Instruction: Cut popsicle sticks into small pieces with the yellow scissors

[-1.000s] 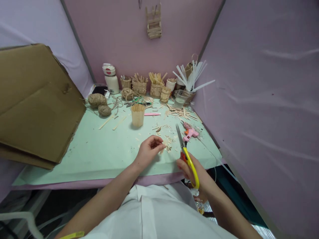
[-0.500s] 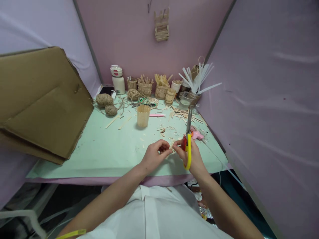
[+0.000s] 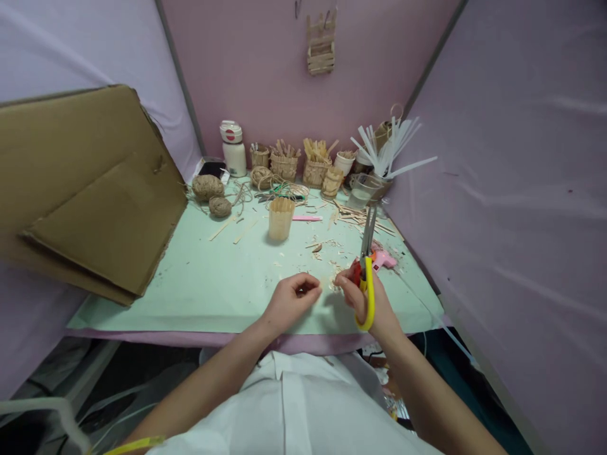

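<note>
The person's left hand (image 3: pixel 291 300): fingertips pinched, any piece between them too small to tell. Right hand (image 3: pixel 380 304): closed on yellow-handled scissors (image 3: pixel 368 260), blades pointing away, above the bench (image 3: pixel 213 278). Hands now apart; fingertips nearly meeting half a second ago. Bench: slatted cup (image 3: pixel 281 220), pink glue gun (image 3: pixel 386 259). Behind: pink wall (image 3: pixel 251 69).

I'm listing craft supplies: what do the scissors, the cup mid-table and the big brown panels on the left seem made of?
Scissors: grey, shiny blades, probably steel; smooth yellow and red handles, likely plastic.
Cup: pale, fairly matte, probably thin wooden slats, judging by its scalloped rim.
Brown panels: matte, apparently cardboard, going by creases and rough edges.
</note>
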Motion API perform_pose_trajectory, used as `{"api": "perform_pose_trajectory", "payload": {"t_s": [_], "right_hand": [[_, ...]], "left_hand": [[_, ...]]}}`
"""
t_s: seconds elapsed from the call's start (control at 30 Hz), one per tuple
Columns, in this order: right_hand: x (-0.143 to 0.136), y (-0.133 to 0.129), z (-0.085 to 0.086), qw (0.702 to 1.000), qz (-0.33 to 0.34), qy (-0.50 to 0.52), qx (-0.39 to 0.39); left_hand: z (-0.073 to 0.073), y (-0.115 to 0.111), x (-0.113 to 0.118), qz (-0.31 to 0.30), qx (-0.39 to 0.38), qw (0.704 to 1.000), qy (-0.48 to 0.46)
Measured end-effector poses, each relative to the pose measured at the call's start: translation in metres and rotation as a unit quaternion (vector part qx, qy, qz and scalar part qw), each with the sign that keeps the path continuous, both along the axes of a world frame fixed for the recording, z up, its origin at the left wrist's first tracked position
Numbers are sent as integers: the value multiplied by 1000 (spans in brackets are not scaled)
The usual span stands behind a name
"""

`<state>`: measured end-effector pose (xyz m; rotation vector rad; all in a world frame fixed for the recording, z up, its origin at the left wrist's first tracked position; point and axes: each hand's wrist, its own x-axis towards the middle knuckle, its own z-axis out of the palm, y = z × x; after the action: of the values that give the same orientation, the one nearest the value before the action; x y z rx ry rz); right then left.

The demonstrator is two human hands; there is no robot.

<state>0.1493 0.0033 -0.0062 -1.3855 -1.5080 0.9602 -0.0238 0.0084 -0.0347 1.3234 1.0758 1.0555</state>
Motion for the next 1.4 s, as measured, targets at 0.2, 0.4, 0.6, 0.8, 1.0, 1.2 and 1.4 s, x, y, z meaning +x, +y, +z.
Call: {"api": "perform_pose_trajectory", "payload": {"t_s": [0.2, 0.4, 0.6, 0.8, 1.0, 1.2, 1.4], "right_hand": [[4, -23, 15, 969, 209, -80, -108], [-11, -30, 24, 939, 274, -174, -115], [-24, -24, 20, 930, 271, -213, -127], [-34, -20, 22, 918, 292, -227, -146], [-40, -18, 24, 915, 294, -219, -168], [-42, -18, 25, 915, 294, -217, -174], [-42, -16, 19, 917, 289, -220, -163]], "left_hand": [[6, 0, -33, 109, -62, 989, -83], [8, -5, -42, 122, -88, 983, -102], [5, -7, -46, 133, -79, 984, -88], [11, -9, -47, 153, -63, 983, -74], [13, -8, -46, 155, -61, 983, -76], [13, -7, -47, 154, -64, 983, -76], [12, -8, -48, 148, -69, 984, -72]]}}
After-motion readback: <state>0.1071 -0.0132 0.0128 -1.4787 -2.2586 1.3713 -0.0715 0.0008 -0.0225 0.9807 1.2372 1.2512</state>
